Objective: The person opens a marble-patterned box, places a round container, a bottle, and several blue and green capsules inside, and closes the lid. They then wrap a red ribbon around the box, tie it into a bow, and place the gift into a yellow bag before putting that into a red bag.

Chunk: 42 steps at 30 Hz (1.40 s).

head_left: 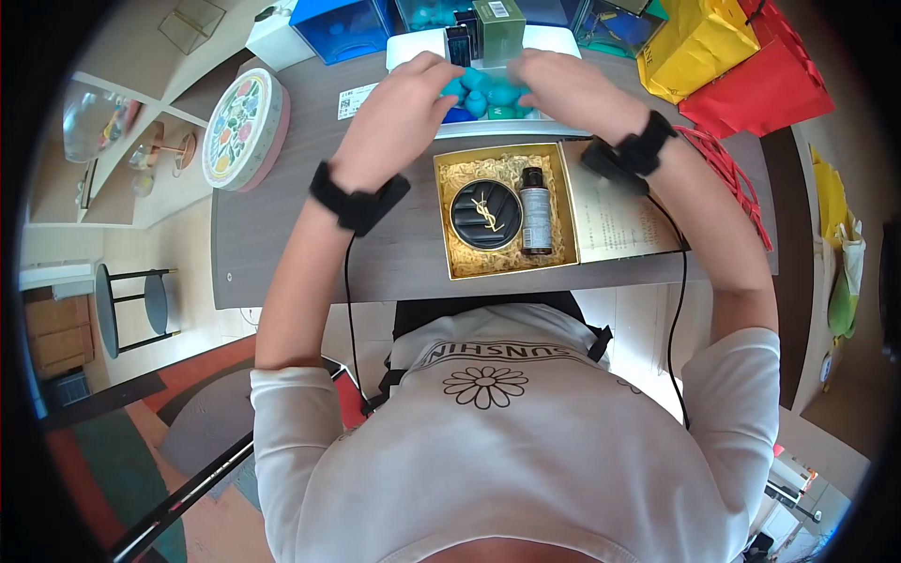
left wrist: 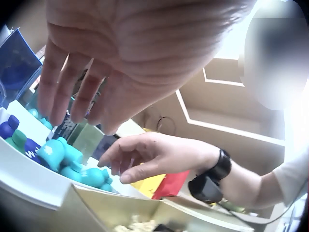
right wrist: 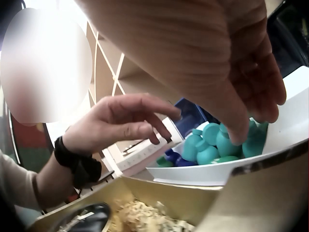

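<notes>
In the head view, my left hand (head_left: pixel 389 117) and my right hand (head_left: pixel 584 94) reach over the two sides of a white tray (head_left: pixel 493 129). Between them lies a heap of small rounded teal pieces (head_left: pixel 476 101), with some dark blue and green ones. Extended, slightly parted fingers of the left hand point down at the tray in the left wrist view. Loosely bent, the right fingers hold nothing there; its thumb overlaps the teal pieces (right wrist: pixel 206 151) in the right wrist view. Nearer me sits a gold box (head_left: pixel 510 274) with a round black compact (head_left: pixel 469 230) and a small dark-capped bottle (head_left: pixel 536 220) on shredded paper.
The box's lid (head_left: pixel 619 211) lies folded out rightward. Behind the pieces stand a green carton (head_left: pixel 499 33) and dark small boxes (head_left: pixel 458 45). A round floral tin (head_left: pixel 242 131) is at left; yellow (head_left: pixel 699 52) and red bags (head_left: pixel 765 80) and red cord (head_left: pixel 727 178) are at right.
</notes>
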Motion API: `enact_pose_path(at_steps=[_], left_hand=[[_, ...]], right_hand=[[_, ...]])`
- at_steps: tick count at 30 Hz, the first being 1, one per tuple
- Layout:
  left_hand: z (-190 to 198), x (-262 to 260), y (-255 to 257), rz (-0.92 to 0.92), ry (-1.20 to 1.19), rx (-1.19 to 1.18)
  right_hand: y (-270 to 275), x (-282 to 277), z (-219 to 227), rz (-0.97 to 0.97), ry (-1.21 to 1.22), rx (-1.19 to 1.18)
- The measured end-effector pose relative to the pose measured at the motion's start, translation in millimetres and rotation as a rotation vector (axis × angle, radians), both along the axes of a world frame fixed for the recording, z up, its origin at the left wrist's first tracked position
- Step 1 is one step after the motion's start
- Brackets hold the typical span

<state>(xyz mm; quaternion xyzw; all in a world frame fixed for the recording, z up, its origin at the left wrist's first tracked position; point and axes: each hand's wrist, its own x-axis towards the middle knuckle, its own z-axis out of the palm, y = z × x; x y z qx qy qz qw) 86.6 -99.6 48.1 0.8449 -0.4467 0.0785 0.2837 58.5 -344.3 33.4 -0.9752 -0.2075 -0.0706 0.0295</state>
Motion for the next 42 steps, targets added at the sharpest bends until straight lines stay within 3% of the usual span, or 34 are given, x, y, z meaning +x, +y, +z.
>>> enact_pose_path(at_steps=[4,7,13,16,20,28,34,40,42], left_hand=[[-23.7,29.6,-13.5,-0.017,-0.139,0.171],[-30.0,31.6,-20.9,0.041,-0.117,0.208],[-32.8,29.8,-15.0,0.071,-0.078,0.106],[-25.9,25.0,-11.3,0.094,-0.048,-0.022],[-0.2,-3.1,-1.2,0.084,0.113,-0.212],[8.0,-65.2,20.3,0.065,0.207,-0.102],[-11.3,-66.9,15.8,-0.011,-0.085,-0.031],[-9.1,-65.5,13.1,-0.024,-0.046,0.019],[-4.9,-66.8,10.9,-0.020,-0.008,-0.029]], right_hand=[[6.7,6.1,3.7,-0.050,0.076,0.028],[2.5,1.9,2.8,-0.013,0.020,0.072],[21.7,-40.9,56.9,-0.006,-0.073,0.295],[37.9,-56.4,53.6,0.100,0.156,0.438],[51.2,-66.4,29.2,0.187,0.053,0.295],[57.2,-68.9,17.7,0.212,0.042,0.279],[47.1,-63.3,30.8,0.141,0.113,0.367],[26.8,-27.8,19.2,0.099,-0.084,0.238],[29.8,-17.6,12.2,0.091,-0.048,0.241]])
